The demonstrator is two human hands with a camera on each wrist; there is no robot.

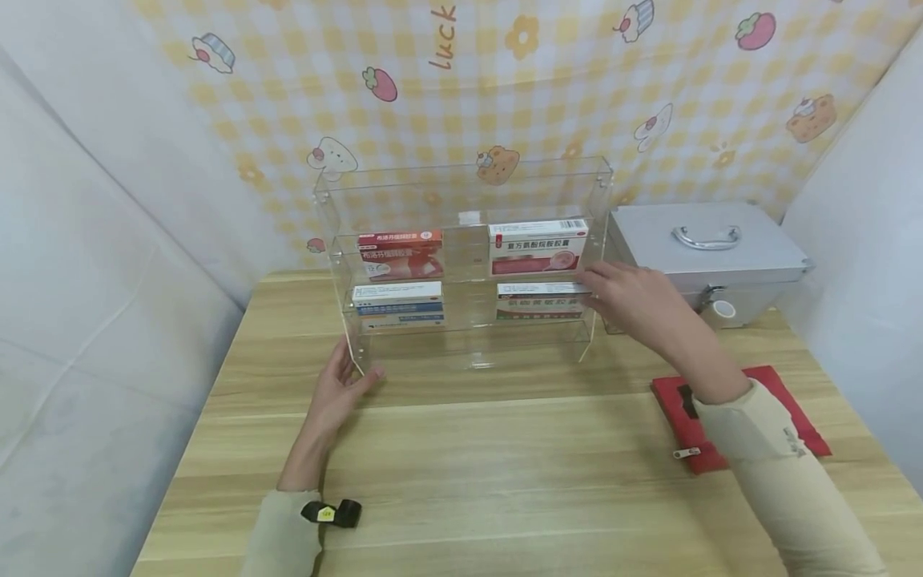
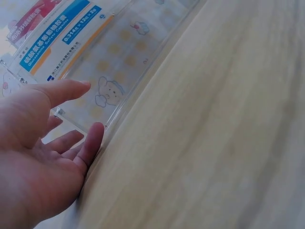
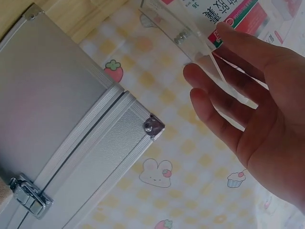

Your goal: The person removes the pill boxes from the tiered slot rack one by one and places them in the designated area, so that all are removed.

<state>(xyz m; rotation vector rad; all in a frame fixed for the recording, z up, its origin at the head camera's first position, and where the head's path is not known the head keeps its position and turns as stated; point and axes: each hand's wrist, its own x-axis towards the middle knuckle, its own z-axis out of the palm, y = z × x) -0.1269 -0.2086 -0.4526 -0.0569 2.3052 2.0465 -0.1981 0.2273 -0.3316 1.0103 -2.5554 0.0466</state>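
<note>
A clear acrylic display rack (image 1: 469,346) stands on the table with medicine boxes on its shelves. My left hand (image 1: 339,393) is at the rack's lower left corner, thumb in front and the other fingers outside the side panel. In the left wrist view those fingers are spread, near a blue-and-white capsule box (image 2: 62,36). My right hand (image 1: 634,300) is at the right side panel, its thumb by the green-and-red capsule box (image 1: 537,305). The right wrist view has its fingers (image 3: 214,114) loosely bent, some outside the panel.
Above sit a red medicine box (image 1: 401,260) and a white-and-pink medicine box (image 1: 537,250). A silver case (image 1: 699,256) with a handle stands right of the rack. A red zippered pouch (image 1: 775,401) lies under the right forearm. Behind everything hangs a checked cloth (image 1: 461,104).
</note>
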